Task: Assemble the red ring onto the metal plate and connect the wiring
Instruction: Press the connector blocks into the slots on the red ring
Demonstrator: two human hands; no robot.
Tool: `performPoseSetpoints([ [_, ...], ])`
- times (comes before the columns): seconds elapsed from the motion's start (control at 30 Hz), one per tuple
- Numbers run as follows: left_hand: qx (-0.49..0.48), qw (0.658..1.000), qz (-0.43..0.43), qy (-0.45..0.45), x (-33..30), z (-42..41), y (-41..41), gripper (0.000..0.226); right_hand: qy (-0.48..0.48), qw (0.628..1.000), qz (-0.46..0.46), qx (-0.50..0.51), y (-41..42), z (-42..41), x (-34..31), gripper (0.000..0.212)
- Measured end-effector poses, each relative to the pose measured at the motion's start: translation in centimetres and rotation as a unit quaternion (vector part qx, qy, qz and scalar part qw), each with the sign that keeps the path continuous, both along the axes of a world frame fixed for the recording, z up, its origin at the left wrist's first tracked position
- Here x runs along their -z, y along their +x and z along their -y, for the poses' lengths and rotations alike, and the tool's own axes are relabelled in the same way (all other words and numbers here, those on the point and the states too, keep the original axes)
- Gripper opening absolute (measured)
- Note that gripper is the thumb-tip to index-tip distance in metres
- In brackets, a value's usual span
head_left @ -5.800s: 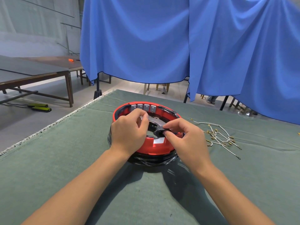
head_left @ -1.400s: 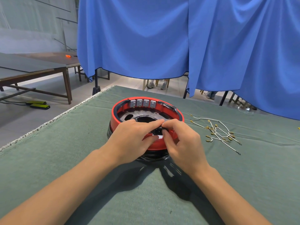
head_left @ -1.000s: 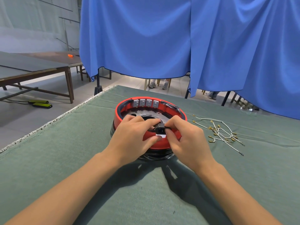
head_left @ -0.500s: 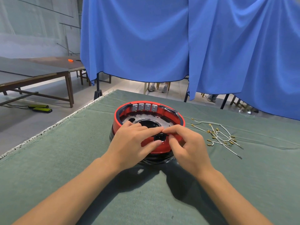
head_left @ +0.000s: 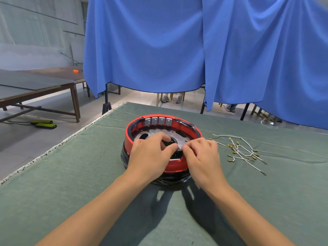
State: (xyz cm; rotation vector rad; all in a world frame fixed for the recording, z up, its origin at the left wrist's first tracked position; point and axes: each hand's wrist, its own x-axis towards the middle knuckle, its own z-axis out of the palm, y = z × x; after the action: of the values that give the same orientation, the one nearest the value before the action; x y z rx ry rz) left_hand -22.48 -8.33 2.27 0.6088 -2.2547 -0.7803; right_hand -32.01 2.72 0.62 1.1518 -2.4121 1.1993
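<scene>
The red ring sits around a round metal plate on a black wrapped base in the middle of the green table. Several grey connector blocks line the ring's far inner wall. My left hand and my right hand rest over the ring's near rim. Their fingertips meet on a small black part at the rim's inner side and pinch it together. Both hands hide the near part of the plate.
A loose bundle of white wires with brass terminals lies right of the ring. The green cloth table ends at a frayed left edge. Blue curtains hang behind. A dark table stands far left.
The small black part, held up above the plate earlier, now sits low at the ring's near inner rim. Both hands have closed in over it, fingertips together.
</scene>
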Motion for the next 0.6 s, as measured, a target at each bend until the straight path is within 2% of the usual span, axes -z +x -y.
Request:
performPoseSetpoints([
  [0.07, 0.004, 1.000, 0.004, 0.005, -0.4, 0.1, -0.1, 0.011, 0.010, 1.000, 0.018, -0.020, -0.4, -0.1, -0.4, 0.024],
  [0.3, 0.025, 0.999, 0.032, 0.000, -1.0, 0.3, -0.1, 0.022, 0.027, 0.998, 0.036, -0.049, -0.6, -0.5, -0.4, 0.021],
  [0.47, 0.024, 0.998, 0.062, 0.000, -1.0, 0.3, -0.1, 0.020, 0.043, 0.997, 0.042, -0.057, -0.7, -0.8, -0.6, 0.022],
  [0.6, 0.010, 0.999, 0.038, 0.034, -0.9, 1.2, -0.7, 0.027, 0.080, 0.995, 0.042, -0.041, -0.6, -0.4, -1.3, 0.034],
])
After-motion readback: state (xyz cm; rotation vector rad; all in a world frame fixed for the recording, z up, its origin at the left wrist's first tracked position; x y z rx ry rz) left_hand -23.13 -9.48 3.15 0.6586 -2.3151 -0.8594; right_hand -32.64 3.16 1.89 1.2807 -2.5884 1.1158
